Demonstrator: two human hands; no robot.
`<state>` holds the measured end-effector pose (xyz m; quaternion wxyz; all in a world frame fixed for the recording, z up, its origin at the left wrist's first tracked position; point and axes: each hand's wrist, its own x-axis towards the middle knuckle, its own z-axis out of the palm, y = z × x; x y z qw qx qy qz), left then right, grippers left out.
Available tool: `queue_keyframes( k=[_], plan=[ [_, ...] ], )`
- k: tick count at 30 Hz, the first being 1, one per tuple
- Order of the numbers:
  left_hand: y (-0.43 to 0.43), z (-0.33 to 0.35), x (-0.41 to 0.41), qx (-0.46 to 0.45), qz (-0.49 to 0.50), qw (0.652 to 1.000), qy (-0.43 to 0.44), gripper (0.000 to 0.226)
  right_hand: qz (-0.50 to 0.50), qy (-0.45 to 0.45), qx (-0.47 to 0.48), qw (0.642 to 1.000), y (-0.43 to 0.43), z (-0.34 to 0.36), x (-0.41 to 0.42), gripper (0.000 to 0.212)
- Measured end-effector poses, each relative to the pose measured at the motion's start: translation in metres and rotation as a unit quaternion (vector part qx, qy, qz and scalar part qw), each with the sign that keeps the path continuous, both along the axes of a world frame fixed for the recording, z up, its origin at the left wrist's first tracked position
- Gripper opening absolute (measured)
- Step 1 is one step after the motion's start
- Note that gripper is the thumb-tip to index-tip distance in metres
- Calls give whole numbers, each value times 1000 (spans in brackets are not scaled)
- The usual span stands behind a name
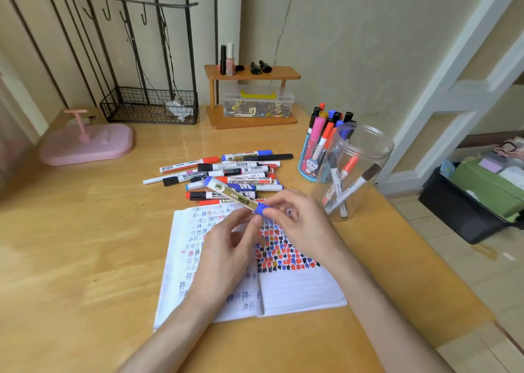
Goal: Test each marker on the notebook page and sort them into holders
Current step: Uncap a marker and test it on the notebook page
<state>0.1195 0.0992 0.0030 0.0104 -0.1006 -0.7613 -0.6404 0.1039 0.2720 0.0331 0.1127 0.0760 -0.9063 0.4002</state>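
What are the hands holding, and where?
A blue marker. The right hand pinches its blue near end; the left hand holds the barrel beside it.

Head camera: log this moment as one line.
left hand: holds blue marker | right hand: pinches its near blue end | notebook: open below hands | loose markers: piled behind notebook | jar: holds markers

- Pale beige wall [354, 46] — a thin crack runs up it.
- Light wooden table [71, 259], glossy with soft reflections.
- Pale tiled floor [453, 273] at right, below white trim [453, 89].
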Motion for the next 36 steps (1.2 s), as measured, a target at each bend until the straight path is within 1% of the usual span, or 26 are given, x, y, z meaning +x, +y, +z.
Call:
queue_keyframes(
  k=[3, 6, 7, 9, 12, 14, 16, 18, 20, 25, 30, 33, 36],
  plan=[
    [0, 1, 1, 10, -4, 1000, 22, 18, 25, -40, -94, 994, -3, -4, 21, 11],
    [-1, 0, 3, -23, 2, 998, 54, 26, 40, -44, -140, 988, 2, -11, 28, 12],
    [-1, 1, 3, -46, -4, 997, 70, 29, 39, -42, -168, 984, 5, -11, 30, 12],
    [-2, 1, 5, -120, -30, 986, 116, 32, 28, -42, -232, 971, 8, -13, 32, 13],
    [-3, 1, 9, -226, -82, 948, 209, 24, 38, -36, -282, 958, 7, -12, 36, 19],
    [-3, 0, 10, -253, -110, 933, 232, 21, 40, -36, -303, 951, 6, -13, 40, 17],
    [-2, -3, 10, -251, -124, 935, 220, 23, 20, -32, -318, 947, 7, -14, 43, 24],
    [-2, -3, 9, -249, -118, 938, 211, 25, 0, -24, -326, 945, 12, -16, 44, 32],
    [-2, -1, 10, -252, -104, 938, 215, 26, -7, -23, -332, 943, 15, -16, 46, 34],
    [-1, 2, 12, -258, -113, 931, 234, 29, -2, -57, -335, 940, 14, -15, 52, 30],
    [6, 7, 15, -218, -155, 943, 195, 20, 4, -61, -340, 938, 23, -12, 58, 23],
    [7, 7, 15, -181, -182, 954, 152, 25, 12, -70, -350, 934, 27, -15, 63, 15],
    [6, 7, 15, -161, -205, 958, 119, 26, 24, -68, -354, 933, 29, -18, 64, 15]
  ],
)
